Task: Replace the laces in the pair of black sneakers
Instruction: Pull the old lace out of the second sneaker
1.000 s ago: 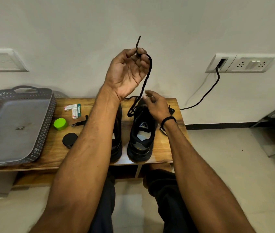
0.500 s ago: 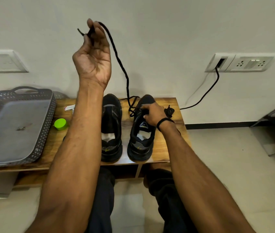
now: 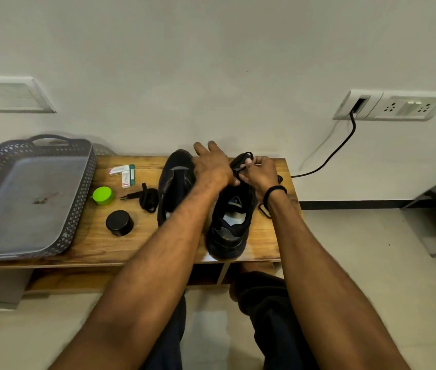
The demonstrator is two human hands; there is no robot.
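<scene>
Two black sneakers stand side by side on the wooden bench [image 3: 259, 244], toes toward the wall. My left hand [image 3: 212, 166] lies over the gap between the left sneaker [image 3: 172, 182] and the right sneaker [image 3: 231, 217]. Its thumb side pinches the black lace [image 3: 243, 157] at the right sneaker's front, while two fingers point toward the wall. My right hand [image 3: 260, 174] pinches the same lace from the right, over the toe end. The lace loops over the toe. The eyelets are hidden under both hands.
A bundled black lace [image 3: 148, 198] lies left of the sneakers, another loop [image 3: 263, 209] by my right wrist. A green cap [image 3: 102, 195], black round tin [image 3: 119, 222], small packets [image 3: 123, 173] and grey perforated tray [image 3: 78, 209] sit at left. A black cable [image 3: 329, 156] runs from the wall socket.
My left hand has come down from high above the bench, bringing the lace end to the right sneaker's front. My right hand stayed at that sneaker's toe end.
</scene>
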